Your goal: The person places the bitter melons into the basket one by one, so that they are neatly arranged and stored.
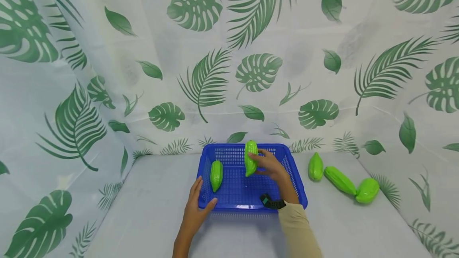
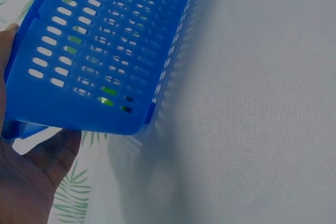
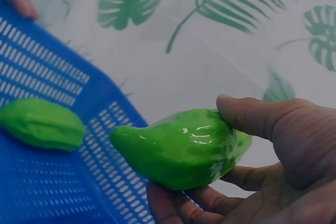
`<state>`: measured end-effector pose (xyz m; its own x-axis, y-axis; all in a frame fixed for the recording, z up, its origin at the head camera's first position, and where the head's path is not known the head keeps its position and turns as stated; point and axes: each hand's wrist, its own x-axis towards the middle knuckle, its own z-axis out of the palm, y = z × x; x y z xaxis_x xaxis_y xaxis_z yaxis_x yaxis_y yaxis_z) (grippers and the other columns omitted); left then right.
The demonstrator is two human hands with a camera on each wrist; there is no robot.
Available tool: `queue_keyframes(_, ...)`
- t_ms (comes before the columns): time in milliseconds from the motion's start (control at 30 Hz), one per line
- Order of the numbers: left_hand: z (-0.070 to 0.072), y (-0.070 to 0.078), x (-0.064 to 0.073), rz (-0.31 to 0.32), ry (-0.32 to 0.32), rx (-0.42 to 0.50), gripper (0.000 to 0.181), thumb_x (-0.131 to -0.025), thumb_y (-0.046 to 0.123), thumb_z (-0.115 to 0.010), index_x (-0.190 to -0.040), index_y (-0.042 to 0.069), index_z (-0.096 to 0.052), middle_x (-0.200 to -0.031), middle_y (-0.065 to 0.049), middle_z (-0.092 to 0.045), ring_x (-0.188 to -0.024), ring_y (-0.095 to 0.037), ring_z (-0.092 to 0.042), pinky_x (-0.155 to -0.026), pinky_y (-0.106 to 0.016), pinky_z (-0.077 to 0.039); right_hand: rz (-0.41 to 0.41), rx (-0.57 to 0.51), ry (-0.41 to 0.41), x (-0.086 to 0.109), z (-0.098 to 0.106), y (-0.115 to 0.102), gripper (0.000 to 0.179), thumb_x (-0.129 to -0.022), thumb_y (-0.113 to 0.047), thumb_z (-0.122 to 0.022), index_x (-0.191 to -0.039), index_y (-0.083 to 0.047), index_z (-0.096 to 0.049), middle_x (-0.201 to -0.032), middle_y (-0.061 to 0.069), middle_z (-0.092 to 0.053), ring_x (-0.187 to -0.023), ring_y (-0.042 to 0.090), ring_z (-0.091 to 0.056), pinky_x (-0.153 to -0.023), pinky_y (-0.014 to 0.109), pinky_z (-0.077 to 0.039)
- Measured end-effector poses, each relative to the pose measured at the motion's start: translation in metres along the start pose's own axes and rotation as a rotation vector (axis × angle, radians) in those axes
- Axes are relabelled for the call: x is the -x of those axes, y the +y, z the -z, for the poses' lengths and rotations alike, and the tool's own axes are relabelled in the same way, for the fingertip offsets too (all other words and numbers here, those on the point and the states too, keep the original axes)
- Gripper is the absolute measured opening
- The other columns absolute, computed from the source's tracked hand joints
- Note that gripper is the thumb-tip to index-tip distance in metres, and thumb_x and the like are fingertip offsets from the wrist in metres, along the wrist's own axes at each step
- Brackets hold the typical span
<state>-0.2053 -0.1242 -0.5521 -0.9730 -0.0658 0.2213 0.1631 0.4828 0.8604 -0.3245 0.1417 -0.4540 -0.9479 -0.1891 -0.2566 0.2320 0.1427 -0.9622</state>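
Observation:
My right hand (image 1: 271,166) holds a glossy bright-green, pointed fruit (image 1: 251,160) above the blue plastic basket (image 1: 236,192). Thumb and fingers grip the fruit's blunt end in the right wrist view, its tapered tip toward the basket. Another long green fruit (image 1: 216,176) lies inside the basket, near its left wall. At the basket's front left corner, my left hand (image 1: 195,212) grips the rim. The left wrist view shows the thumb at the rim and the fingers (image 2: 60,156) against the end wall, partly hidden behind it.
To the right of the basket, on the white surface, lie an upright-pointing green fruit (image 1: 316,167), a long green fruit (image 1: 340,179) and a rounder green one (image 1: 367,190). A leaf-patterned sheet (image 1: 287,71) rises behind the basket and at both sides.

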Motion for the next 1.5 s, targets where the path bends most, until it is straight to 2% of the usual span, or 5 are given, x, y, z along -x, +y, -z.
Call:
queue_keyframes(367,0.000,0.000,-0.002,-0.008,0.002,0.007,0.085,-0.087,0.051,-0.067,-0.154,0.016,-0.029,-0.163,0.003,-0.021,-0.150,-0.031,-0.021,-0.116,-0.058,-0.025,-0.116,0.046,-0.036,-0.033,-0.029,0.009,0.066,-0.096,-0.031,-0.062,-0.145,0.004,-0.035,-0.133,0.025,-0.052,-0.119,0.042,-0.057,-0.101,0.056,-0.048)
queue_keyframes(867,0.000,0.001,-0.001,0.000,-0.004,0.005,0.086,-0.087,0.052,-0.067,-0.155,0.015,-0.029,-0.163,0.002,-0.021,-0.150,-0.032,-0.020,-0.116,-0.058,-0.025,-0.287,0.308,-0.010,-0.051,-0.042,0.033,0.049,-0.089,-0.027,-0.071,-0.121,0.003,-0.048,-0.115,0.020,-0.057,-0.100,0.037,-0.063,-0.075,0.045,-0.061)
queue_keyframes(1133,-0.001,0.002,-0.001,-0.003,-0.007,0.009,0.085,-0.087,0.053,-0.066,-0.155,0.016,-0.029,-0.163,0.002,-0.020,-0.150,-0.033,-0.020,-0.115,-0.060,-0.025,-0.271,0.346,0.022,-0.053,-0.052,0.040,0.043,-0.088,-0.032,-0.072,-0.110,0.000,-0.053,-0.091,0.013,-0.063,-0.082,0.028,-0.066,-0.069,0.040,-0.061)
queue_keyframes(1367,-0.001,0.001,0.000,0.001,-0.005,-0.014,0.086,-0.087,0.054,-0.065,-0.155,0.015,-0.029,-0.163,0.002,-0.020,-0.150,-0.033,-0.020,-0.115,-0.059,-0.026,-0.268,0.362,0.004,-0.048,-0.058,0.040,0.067,-0.085,-0.038,-0.075,-0.128,0.004,-0.047,-0.109,0.019,-0.061,-0.098,0.035,-0.065,-0.069,0.041,-0.061)
queue_keyframes(1500,0.000,0.001,0.000,0.002,-0.009,-0.014,0.085,-0.088,0.054,-0.065,-0.155,0.016,-0.028,-0.163,0.002,-0.020,-0.150,-0.033,-0.020,-0.115,-0.059,-0.026,-0.262,0.373,-0.007,-0.043,-0.059,0.038,0.063,-0.083,-0.033,-0.077,-0.125,0.005,-0.050,-0.109,0.019,-0.062,-0.100,0.036,-0.065,-0.072,0.043,-0.061)
